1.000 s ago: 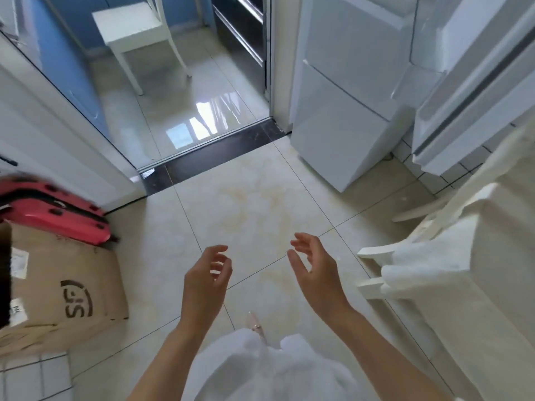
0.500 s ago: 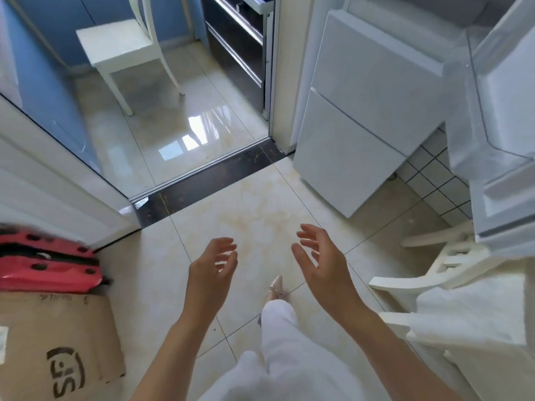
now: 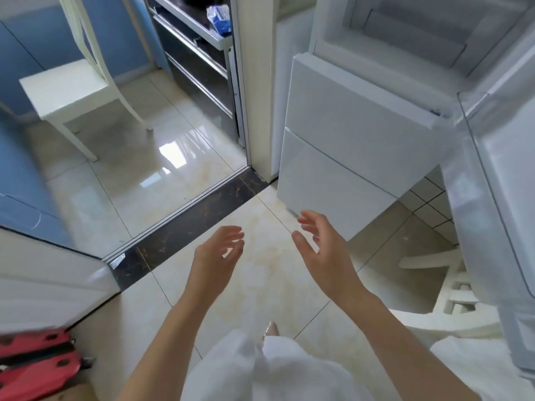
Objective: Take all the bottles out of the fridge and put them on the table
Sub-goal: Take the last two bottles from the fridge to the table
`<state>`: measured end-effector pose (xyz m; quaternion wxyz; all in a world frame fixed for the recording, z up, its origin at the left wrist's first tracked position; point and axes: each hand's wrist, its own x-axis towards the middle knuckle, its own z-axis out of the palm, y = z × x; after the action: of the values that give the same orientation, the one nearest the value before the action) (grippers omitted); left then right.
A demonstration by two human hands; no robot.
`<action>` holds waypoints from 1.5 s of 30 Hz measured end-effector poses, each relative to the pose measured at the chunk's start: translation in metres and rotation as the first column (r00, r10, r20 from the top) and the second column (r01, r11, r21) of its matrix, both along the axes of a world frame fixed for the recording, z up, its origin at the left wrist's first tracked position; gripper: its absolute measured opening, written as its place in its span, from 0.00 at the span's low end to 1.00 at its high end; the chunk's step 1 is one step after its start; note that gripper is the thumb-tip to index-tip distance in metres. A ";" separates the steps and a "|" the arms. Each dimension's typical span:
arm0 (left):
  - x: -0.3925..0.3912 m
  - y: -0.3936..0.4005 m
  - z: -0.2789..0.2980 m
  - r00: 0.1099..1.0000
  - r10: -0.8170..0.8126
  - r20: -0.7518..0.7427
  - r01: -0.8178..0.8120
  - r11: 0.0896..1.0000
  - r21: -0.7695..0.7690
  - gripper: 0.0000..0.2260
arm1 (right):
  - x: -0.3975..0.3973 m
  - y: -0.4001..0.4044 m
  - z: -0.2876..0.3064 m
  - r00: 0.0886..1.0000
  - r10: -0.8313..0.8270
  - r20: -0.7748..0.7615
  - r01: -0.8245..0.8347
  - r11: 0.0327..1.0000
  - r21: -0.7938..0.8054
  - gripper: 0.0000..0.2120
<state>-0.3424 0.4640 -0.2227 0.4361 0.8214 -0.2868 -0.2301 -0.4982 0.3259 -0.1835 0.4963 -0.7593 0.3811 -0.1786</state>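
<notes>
We are holding both hands out in front of us with nothing in them: our left hand (image 3: 215,256) and our right hand (image 3: 324,250) are hanging loosely spread, fingers relaxed, palms turned toward each other above the tiled floor (image 3: 260,285). The fridge (image 3: 356,134) is standing to the far right with its upper compartment open and the fridge door (image 3: 498,183) swung out at the right edge. We are seeing no bottles; the shelves in view look bare. If any are there, we are expecting them to be rigid, possibly cold and slick, best gripped round the body. The door and a white chair (image 3: 434,299) are crowding our right side; the left is offering open floor.
</notes>
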 end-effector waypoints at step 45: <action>0.153 -0.767 0.195 0.821 -0.547 0.162 0.544 0.665 -0.512 0.07 | 0.162 -0.623 0.179 0.466 -0.748 0.473 0.885 0.389 -0.257 0.19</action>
<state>-0.1892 -0.3033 -0.0277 0.5595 0.5410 -0.5704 -0.2626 -0.3365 -0.2974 -0.0049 0.1890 -0.5289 0.5768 -0.5932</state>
